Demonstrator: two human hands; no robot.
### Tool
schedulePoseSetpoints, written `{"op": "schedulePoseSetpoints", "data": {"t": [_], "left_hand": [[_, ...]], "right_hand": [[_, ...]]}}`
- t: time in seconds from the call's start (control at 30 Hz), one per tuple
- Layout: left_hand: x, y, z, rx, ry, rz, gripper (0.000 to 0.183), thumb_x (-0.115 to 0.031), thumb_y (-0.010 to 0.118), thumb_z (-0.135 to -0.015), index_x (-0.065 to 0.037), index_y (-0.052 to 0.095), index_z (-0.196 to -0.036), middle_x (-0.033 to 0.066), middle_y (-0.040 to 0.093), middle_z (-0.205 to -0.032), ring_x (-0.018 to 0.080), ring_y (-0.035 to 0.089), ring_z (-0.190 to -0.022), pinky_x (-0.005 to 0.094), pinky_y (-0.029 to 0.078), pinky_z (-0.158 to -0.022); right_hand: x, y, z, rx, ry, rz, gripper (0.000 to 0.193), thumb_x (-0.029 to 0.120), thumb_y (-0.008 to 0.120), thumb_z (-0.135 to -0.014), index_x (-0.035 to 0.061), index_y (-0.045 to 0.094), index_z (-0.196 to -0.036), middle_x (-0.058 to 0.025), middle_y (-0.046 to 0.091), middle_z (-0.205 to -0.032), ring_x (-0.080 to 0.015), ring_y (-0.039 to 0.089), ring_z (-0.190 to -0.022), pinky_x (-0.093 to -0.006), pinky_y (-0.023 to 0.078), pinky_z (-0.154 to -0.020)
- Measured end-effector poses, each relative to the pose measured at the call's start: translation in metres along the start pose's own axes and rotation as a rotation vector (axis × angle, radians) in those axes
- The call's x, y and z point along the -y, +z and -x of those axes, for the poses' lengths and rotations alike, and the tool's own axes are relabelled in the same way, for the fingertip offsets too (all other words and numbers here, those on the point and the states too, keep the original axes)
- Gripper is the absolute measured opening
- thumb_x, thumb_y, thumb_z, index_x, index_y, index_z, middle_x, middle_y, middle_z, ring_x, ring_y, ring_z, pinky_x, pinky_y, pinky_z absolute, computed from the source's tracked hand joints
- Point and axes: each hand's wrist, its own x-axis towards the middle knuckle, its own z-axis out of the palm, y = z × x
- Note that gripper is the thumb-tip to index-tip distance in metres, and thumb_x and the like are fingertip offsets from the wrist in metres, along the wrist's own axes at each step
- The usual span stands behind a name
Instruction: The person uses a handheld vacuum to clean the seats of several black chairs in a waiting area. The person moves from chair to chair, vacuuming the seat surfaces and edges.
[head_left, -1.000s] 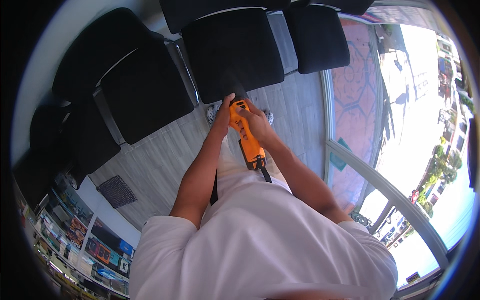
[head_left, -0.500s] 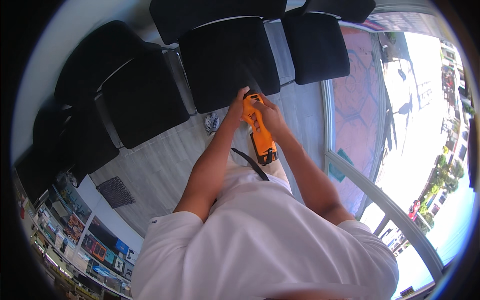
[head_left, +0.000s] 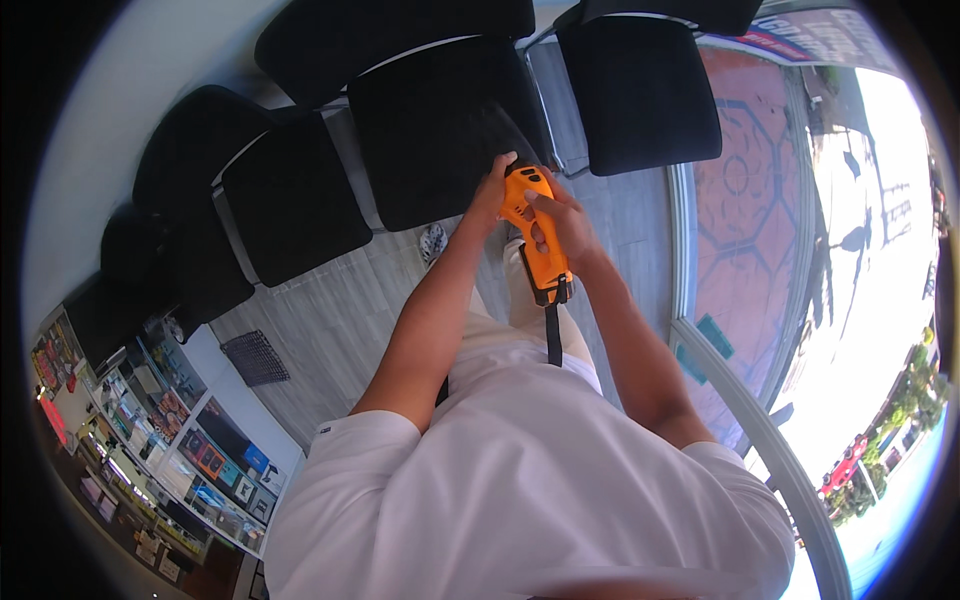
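An orange cordless power tool (head_left: 549, 262) with a black base and a black strap (head_left: 554, 335) is held in front of my body. My right hand (head_left: 568, 226) wraps round its handle, with the thumb on the orange housing. At the tool's far end, my left hand (head_left: 492, 192) is closed on its front part. That end points at the black seat of the middle chair (head_left: 430, 120), and a faint see-through shape shows over the seat beyond it. Whether the tool touches the seat, I cannot tell.
More black chairs stand in a row, one at the right (head_left: 640, 95) and others at the left (head_left: 295, 195). A dark mesh mat (head_left: 255, 357) lies on the grey plank floor (head_left: 325, 300). Glass display cases (head_left: 215, 470) stand lower left; a glazed, white-framed doorway (head_left: 745, 400) is at the right.
Both hands and the tool have shifted right and slightly farther up in the view, which has itself turned a little. The strap now hangs straight down from the tool's base.
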Motion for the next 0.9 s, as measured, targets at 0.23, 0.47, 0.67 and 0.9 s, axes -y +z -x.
{"op": "schedulePoseSetpoints", "data": {"t": [0.23, 0.47, 0.67, 0.9], "left_hand": [[-0.039, 0.019, 0.004, 0.157, 0.01, 0.124, 0.078, -0.08, 0.058, -0.101, -0.009, 0.065, -0.135, 0.0101, 0.068, -0.124, 0.0159, 0.07, -0.113, 0.0298, 0.06, -0.092], [-0.066, -0.119, 0.027, -0.017, 0.11, 0.247, 0.083, -0.082, 0.056, -0.102, -0.007, 0.062, -0.139, 0.0122, 0.067, -0.125, 0.021, 0.071, -0.114, 0.0355, 0.062, -0.097], [-0.078, -0.18, 0.073, -0.084, 0.071, 0.276, 0.079, -0.079, 0.059, -0.101, -0.009, 0.063, -0.137, 0.0109, 0.068, -0.118, 0.0202, 0.072, -0.109, 0.0355, 0.062, -0.093], [-0.079, -0.161, 0.072, -0.122, 0.096, 0.196, 0.078, -0.078, 0.064, -0.098, -0.009, 0.066, -0.134, 0.0099, 0.072, -0.115, 0.0211, 0.073, -0.108, 0.0358, 0.06, -0.093]], "right_hand": [[0.026, 0.032, -0.006, -0.193, -0.042, 0.038, 0.08, 0.036, 0.064, -0.111, 0.0182, 0.026, -0.18, -0.0035, 0.06, -0.091, -0.0117, 0.056, -0.067, -0.0287, 0.05, -0.061], [0.034, 0.146, -0.062, 0.034, 0.063, 0.279, 0.083, 0.048, 0.06, -0.112, 0.0204, 0.022, -0.181, -0.0083, 0.062, -0.093, -0.0132, 0.059, -0.068, -0.0315, 0.053, -0.065], [0.023, 0.217, -0.068, 0.083, 0.083, 0.241, 0.083, 0.044, 0.059, -0.112, 0.0182, 0.021, -0.181, -0.0078, 0.062, -0.093, -0.0124, 0.059, -0.068, -0.0313, 0.052, -0.064], [0.03, 0.212, -0.051, -0.01, 0.109, 0.159, 0.082, 0.042, 0.059, -0.113, 0.0155, 0.021, -0.18, -0.0067, 0.061, -0.089, -0.0115, 0.056, -0.062, -0.0286, 0.051, -0.06]]}}
